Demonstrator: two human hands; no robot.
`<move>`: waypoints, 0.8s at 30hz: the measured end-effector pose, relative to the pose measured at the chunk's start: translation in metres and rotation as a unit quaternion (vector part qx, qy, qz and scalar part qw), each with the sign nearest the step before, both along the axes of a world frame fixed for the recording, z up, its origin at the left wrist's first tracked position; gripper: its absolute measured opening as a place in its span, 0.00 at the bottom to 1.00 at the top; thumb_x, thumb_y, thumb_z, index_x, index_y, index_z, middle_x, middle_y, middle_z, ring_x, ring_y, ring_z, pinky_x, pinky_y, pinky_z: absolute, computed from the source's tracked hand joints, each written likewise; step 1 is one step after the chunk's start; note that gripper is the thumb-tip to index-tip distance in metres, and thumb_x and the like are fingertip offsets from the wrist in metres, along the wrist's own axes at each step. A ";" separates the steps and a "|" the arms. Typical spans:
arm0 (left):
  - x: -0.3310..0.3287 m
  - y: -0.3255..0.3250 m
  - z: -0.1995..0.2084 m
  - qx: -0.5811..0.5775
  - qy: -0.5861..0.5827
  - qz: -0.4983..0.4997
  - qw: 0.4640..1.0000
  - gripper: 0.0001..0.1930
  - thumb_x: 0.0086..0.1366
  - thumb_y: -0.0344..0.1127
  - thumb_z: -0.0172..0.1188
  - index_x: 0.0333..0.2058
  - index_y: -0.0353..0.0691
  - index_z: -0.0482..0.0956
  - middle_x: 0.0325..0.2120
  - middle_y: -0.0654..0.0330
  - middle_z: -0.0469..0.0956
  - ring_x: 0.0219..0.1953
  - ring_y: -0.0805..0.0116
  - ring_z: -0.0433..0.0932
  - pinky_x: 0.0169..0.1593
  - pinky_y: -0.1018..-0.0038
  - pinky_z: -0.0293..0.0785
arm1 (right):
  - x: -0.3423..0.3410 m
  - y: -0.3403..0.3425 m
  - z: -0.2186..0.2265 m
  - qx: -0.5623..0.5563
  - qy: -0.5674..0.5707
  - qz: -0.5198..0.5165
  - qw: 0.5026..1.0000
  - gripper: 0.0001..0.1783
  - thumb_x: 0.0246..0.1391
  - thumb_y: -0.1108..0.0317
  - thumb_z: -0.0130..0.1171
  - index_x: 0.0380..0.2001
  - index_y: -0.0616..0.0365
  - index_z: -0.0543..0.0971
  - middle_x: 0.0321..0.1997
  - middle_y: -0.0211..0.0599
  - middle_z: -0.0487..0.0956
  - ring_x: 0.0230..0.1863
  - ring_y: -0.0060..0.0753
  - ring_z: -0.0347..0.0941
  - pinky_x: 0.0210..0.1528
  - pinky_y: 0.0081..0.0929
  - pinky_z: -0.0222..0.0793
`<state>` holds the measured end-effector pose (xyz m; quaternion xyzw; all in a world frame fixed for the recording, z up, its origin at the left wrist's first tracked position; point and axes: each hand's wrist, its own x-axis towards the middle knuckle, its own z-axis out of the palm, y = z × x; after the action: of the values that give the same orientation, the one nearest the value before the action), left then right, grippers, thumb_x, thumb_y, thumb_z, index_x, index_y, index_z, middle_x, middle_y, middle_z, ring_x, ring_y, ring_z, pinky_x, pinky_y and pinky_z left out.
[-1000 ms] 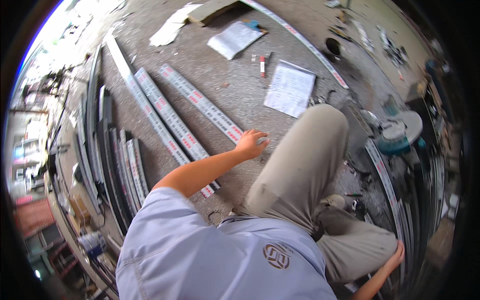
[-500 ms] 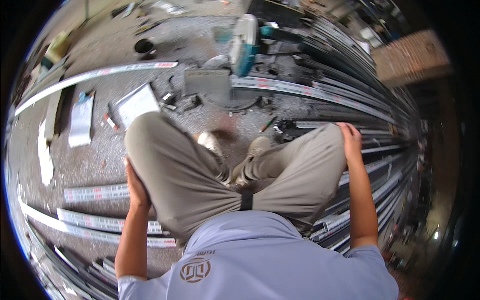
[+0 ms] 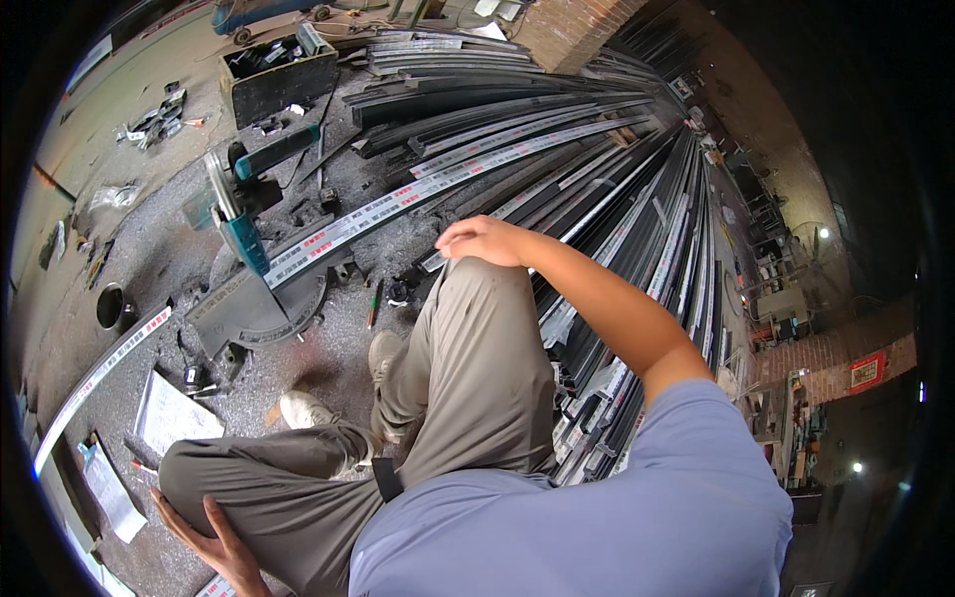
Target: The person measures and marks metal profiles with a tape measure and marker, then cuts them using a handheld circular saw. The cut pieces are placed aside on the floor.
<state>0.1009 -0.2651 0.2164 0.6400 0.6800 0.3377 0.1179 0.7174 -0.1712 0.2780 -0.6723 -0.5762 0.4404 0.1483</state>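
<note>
Both hands rest on my bent legs as I sit. My left hand (image 3: 221, 545) lies against the outer side of the left knee, its fingers spread and nothing in them. On top of the right knee sits my right hand (image 3: 485, 242), fingers loosely draped over the grey trousers (image 3: 492, 328), also holding nothing. In front of me on the floor stands a teal mitre saw (image 3: 244, 234) on a grey base. Long, film-covered metal profiles (image 3: 348, 229) run from the saw's base away to the right.
Stacked dark profiles (image 3: 637, 259) cover the floor to my right. A paper sheet (image 3: 177, 413), a small black tape measure (image 3: 195, 377) and a green pencil (image 3: 375, 303) lie near my feet. Farther away are a dark cup (image 3: 111, 306), a crate of offcuts (image 3: 284, 85) and a brick pillar (image 3: 567, 32).
My view has swung to the right, so the saw and papers appear farther left and more profiles show. Both hands remain on my knees.
</note>
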 end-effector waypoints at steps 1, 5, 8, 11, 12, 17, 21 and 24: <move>0.000 0.002 0.000 0.005 -0.008 -0.015 1.000 0.36 0.76 0.47 0.55 0.74 0.35 0.56 0.74 0.45 0.54 0.76 0.49 0.52 0.77 0.54 0.44 | 0.008 0.015 -0.008 -0.032 0.028 0.024 0.999 0.24 0.64 0.55 0.61 0.55 0.60 0.82 0.51 0.37 0.85 0.54 0.29 0.80 0.59 0.27 0.70; 0.002 0.007 0.005 0.015 0.017 -0.038 0.999 0.36 0.76 0.48 0.54 0.74 0.36 0.56 0.74 0.44 0.56 0.76 0.47 0.53 0.77 0.52 0.45 | 0.035 0.069 -0.078 -0.050 -0.132 0.085 0.986 0.26 0.62 0.50 0.64 0.55 0.58 0.81 0.52 0.41 0.85 0.52 0.40 0.82 0.55 0.34 0.75; 0.008 0.011 0.012 0.003 0.015 -0.039 0.999 0.36 0.76 0.49 0.53 0.74 0.36 0.56 0.73 0.44 0.56 0.76 0.46 0.52 0.76 0.51 0.45 | 0.064 0.097 -0.127 -0.077 -0.290 0.166 0.939 0.26 0.57 0.51 0.65 0.54 0.54 0.82 0.54 0.49 0.84 0.56 0.50 0.80 0.59 0.43 0.75; 0.014 0.013 0.019 -0.018 0.011 -0.040 0.999 0.36 0.76 0.48 0.52 0.74 0.35 0.55 0.74 0.44 0.55 0.76 0.45 0.51 0.76 0.50 0.43 | 0.090 0.117 -0.164 -0.010 -0.374 0.199 0.906 0.25 0.54 0.50 0.64 0.52 0.51 0.83 0.54 0.50 0.83 0.58 0.55 0.78 0.61 0.48 0.74; 0.015 0.013 0.021 -0.034 0.014 -0.039 0.999 0.36 0.76 0.48 0.52 0.74 0.34 0.54 0.74 0.43 0.54 0.76 0.45 0.50 0.76 0.49 0.43 | 0.093 0.127 -0.177 0.024 -0.357 0.198 0.913 0.26 0.54 0.50 0.65 0.53 0.50 0.83 0.55 0.49 0.82 0.59 0.56 0.77 0.61 0.49 0.73; 0.029 0.028 0.027 -0.079 0.024 -0.028 0.996 0.39 0.74 0.52 0.49 0.74 0.33 0.53 0.74 0.43 0.52 0.76 0.44 0.50 0.75 0.47 0.44 | 0.084 0.168 -0.238 0.056 -0.342 0.177 0.921 0.36 0.54 0.51 0.67 0.65 0.50 0.74 0.69 0.47 0.71 0.68 0.53 0.68 0.67 0.47 0.68; 0.043 0.042 0.032 -0.108 0.039 -0.005 0.993 0.40 0.73 0.54 0.46 0.75 0.34 0.51 0.74 0.43 0.51 0.76 0.45 0.51 0.75 0.47 0.44 | 0.073 0.195 -0.276 0.101 -0.380 0.185 0.901 0.44 0.53 0.53 0.69 0.71 0.53 0.66 0.75 0.49 0.63 0.73 0.54 0.60 0.73 0.47 0.60; 0.050 0.049 0.033 -0.127 0.065 0.014 0.990 0.41 0.73 0.55 0.45 0.75 0.34 0.50 0.74 0.43 0.51 0.76 0.44 0.51 0.75 0.47 0.45 | 0.068 0.211 -0.296 0.168 -0.380 0.201 0.887 0.49 0.50 0.57 0.73 0.73 0.54 0.62 0.75 0.50 0.62 0.75 0.56 0.57 0.75 0.49 0.55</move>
<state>0.1506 -0.2165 0.2497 0.6309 0.7326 0.2074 0.1493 0.7850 0.0396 -0.0175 -0.6227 -0.7769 0.0685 -0.0630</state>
